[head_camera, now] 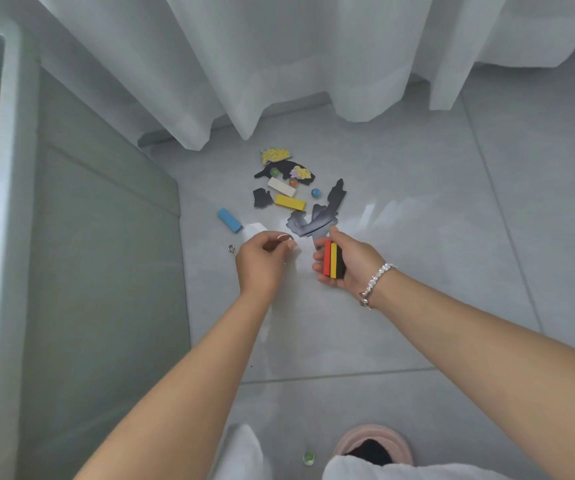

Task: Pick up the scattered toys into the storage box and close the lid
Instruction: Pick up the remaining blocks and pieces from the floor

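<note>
No writing is legible; the right hand [343,261] grips red, yellow and black blocks [333,259], while the left hand [261,261] curls its fingers around a white block [256,231].

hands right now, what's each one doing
Left hand: fingers curled on a white block.
Right hand: holding red, yellow and black blocks.

Glossy grey floor tiles [417,271], sheer white cloth curtain [279,64], matt painted blocks [333,259].

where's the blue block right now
The blue block lies on the floor left of the toy pile, beside the cabinet and just beyond the left hand.
</note>
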### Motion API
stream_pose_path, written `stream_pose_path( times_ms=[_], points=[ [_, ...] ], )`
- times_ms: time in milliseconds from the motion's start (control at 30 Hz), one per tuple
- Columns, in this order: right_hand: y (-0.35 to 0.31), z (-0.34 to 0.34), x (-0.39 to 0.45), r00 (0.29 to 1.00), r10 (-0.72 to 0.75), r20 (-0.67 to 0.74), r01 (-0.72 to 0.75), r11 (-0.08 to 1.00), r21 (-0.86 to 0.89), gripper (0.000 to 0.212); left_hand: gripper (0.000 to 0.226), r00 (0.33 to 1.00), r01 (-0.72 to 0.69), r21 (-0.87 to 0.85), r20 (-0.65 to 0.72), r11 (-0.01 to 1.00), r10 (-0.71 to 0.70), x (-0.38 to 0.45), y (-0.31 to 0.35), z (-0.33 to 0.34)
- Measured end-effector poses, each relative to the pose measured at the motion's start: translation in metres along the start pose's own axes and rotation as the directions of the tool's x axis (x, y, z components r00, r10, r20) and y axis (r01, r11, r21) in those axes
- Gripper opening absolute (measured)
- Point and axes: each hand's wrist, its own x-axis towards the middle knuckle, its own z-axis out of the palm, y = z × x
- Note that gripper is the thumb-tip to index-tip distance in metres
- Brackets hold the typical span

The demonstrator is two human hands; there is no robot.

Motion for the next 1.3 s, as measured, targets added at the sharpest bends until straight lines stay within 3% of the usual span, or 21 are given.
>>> stream_pose_path(
  times_ms=[133,200,267,333,433,633,967,1100,1167,1233,1300],
  points=[
    [0.004,0.005,0.003,0.999,0.01,0.048,-0.013,0.999,0.048,0.029,0.015,0.978,-0.06,-0.138,0.189,0.989,0.086,-0.031,0.009,-0.002],
    [0.007,0.007,0.003,0.994,0.038,0.103,-0.048,0.995,0.09,0.024,0.015,0.976,-0.09,-0.121,0.187,0.989,0.112,-0.034,0.009,-0.004],
    [0.008,0.009,0.0,0.99,0.067,0.126,-0.08,0.992,0.103,0.018,0.012,0.994,-0.102,-0.044,0.026,0.994,0.103,-0.026,0.001,-0.008],
    [0.008,0.009,-0.001,0.99,0.079,0.118,-0.093,0.989,0.114,0.013,0.02,0.984,-0.024,0.044,-0.173,0.999,0.032,-0.012,-0.01,-0.014],
    [0.009,0.009,0.0,0.994,0.041,0.106,-0.045,0.999,0.029,0.008,0.04,0.96,0.121,0.071,-0.263,0.99,-0.099,0.008,-0.024,-0.023],
    [0.011,0.008,0.001,0.992,-0.022,0.127,0.029,0.998,-0.053,0.008,0.01,0.967,0.099,0.116,-0.244,0.988,-0.068,0.026,-0.034,-0.032],
    [0.009,0.005,0.001,0.995,-0.064,0.071,0.071,0.992,-0.104,0.008,0.023,0.995,0.084,0.473,-0.087,0.877,-0.049,0.033,-0.027,-0.033],
    [0.01,0.004,-0.001,0.995,-0.067,0.067,0.074,0.992,-0.1,0.009,0.031,0.998,-0.059,0.641,0.013,0.765,0.066,0.035,-0.033,-0.039],
    [0.009,0.004,-0.002,0.996,-0.068,0.064,0.074,0.993,-0.095,0.009,0.023,0.994,-0.08,0.524,-0.017,0.848,0.104,0.036,-0.035,-0.043],
    [0.008,0.003,-0.002,0.996,-0.071,0.059,0.076,0.993,-0.092,0.01,0.014,0.996,-0.004,0.268,-0.086,0.963,0.028,0.039,-0.033,-0.047],
    [0.008,0.002,-0.002,0.996,-0.074,0.053,0.078,0.993,-0.09,0.009,0.004,0.989,0.08,0.034,-0.125,0.996,-0.075,0.045,-0.03,-0.05]
  ],
)
